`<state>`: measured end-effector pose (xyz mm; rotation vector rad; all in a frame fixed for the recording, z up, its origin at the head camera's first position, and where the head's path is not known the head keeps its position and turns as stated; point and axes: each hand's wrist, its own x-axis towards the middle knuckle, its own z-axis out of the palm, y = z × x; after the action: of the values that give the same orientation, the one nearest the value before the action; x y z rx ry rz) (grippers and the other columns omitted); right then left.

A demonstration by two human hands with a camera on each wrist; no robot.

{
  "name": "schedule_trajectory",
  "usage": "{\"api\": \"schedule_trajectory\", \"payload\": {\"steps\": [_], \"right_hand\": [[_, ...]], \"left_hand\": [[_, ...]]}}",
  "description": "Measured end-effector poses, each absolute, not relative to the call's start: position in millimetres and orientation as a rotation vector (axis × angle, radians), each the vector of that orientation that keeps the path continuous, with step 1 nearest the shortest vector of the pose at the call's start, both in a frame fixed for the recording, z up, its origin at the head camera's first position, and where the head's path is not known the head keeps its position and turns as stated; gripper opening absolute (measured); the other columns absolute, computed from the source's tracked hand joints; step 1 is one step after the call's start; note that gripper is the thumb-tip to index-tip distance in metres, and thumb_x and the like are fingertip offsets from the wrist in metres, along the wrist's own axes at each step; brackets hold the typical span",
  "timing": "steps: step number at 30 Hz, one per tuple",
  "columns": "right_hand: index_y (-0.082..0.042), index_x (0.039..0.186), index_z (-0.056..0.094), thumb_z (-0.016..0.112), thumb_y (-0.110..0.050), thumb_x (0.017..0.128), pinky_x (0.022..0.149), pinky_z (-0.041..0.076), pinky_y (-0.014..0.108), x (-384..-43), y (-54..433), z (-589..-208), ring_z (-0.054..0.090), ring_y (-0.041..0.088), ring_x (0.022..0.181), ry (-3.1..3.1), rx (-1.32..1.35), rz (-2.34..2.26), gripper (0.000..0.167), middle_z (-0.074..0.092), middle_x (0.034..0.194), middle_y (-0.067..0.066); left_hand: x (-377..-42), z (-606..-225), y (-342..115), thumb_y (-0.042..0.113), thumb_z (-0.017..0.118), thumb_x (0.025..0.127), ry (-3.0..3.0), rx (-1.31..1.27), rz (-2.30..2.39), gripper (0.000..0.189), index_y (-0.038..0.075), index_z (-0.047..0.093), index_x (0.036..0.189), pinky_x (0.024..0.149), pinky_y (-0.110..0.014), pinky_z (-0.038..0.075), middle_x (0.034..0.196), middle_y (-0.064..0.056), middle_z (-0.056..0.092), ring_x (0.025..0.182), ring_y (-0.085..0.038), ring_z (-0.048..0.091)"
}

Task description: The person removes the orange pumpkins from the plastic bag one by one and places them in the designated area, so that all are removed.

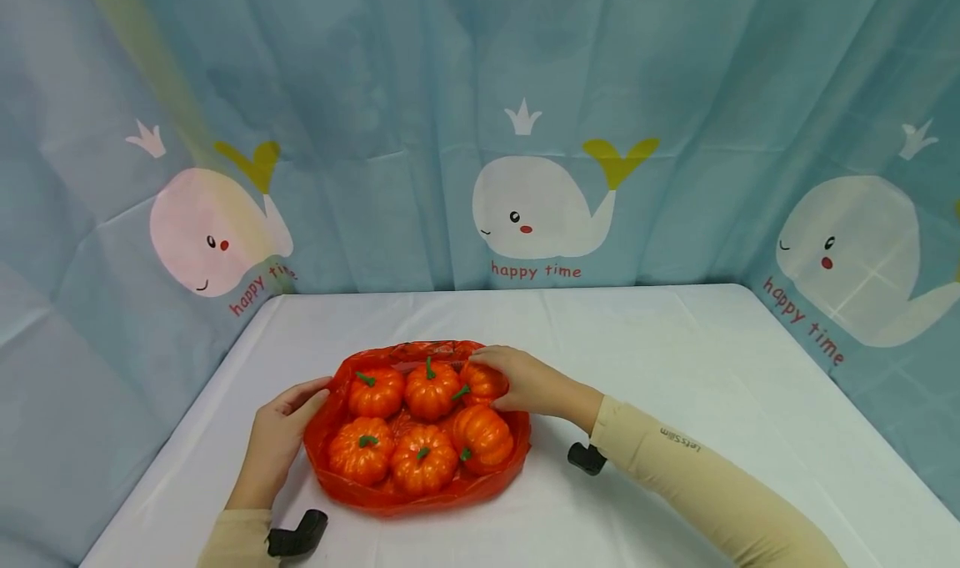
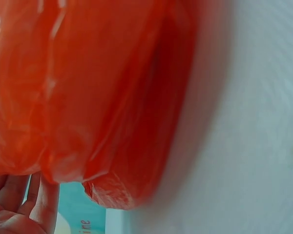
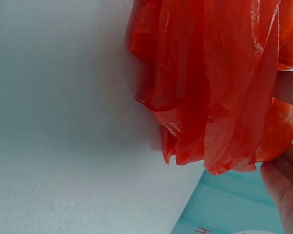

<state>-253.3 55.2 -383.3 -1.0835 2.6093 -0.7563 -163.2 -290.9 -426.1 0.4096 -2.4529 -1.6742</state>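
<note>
A red plastic bag (image 1: 420,508) lies spread wide on the table, its rim rolled down like a bowl. Several small orange pumpkins (image 1: 423,459) with green stems sit inside it. My right hand (image 1: 536,384) reaches over the bag's far right rim and grips one pumpkin (image 1: 480,382) between thumb and fingers. In the right wrist view, the fingers curve round that pumpkin (image 3: 278,129) behind the red plastic. At the bag's left side, my left hand (image 1: 277,434) touches the rim. Its fingers (image 2: 45,204) look fairly straight against the outside of the plastic in the left wrist view.
A white-covered table (image 1: 675,368) carries the bag left of its middle. Blue curtains (image 1: 420,218) with whale prints hang behind and on both sides. A black wrist device (image 1: 296,535) sits by the left wrist, and another black device (image 1: 587,458) sits under the right wrist.
</note>
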Motion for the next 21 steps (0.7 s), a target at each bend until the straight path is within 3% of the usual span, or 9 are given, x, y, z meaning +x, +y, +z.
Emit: {"api": "schedule_trajectory", "payload": {"steps": [9,21], "right_hand": [[-0.005,0.143,0.051,0.078,-0.012,0.085,0.114,0.041,0.048,-253.9,54.2,-386.4,0.043,0.032,0.141,2.626,-1.099,-0.736,0.064,0.051,0.148,0.012],[-0.006,0.142,0.052,0.081,-0.016,0.083,0.111,0.045,0.047,-252.8,58.4,-376.8,0.047,0.031,0.137,2.652,-1.12,-0.814,0.067,0.052,0.147,0.012]], "left_hand": [[-164.1,-425.5,-290.0,0.046,0.057,0.099,-2.429,0.471,-1.698,0.055,0.008,0.058,0.139,0.083,-0.002,0.046,0.103,0.032,0.059,0.101,0.015,0.052],[-163.4,-425.8,-289.5,0.043,0.057,0.099,-2.399,0.43,-1.71,0.054,0.005,0.058,0.137,0.083,-0.003,0.047,0.099,0.034,0.059,0.099,0.015,0.053]]}}
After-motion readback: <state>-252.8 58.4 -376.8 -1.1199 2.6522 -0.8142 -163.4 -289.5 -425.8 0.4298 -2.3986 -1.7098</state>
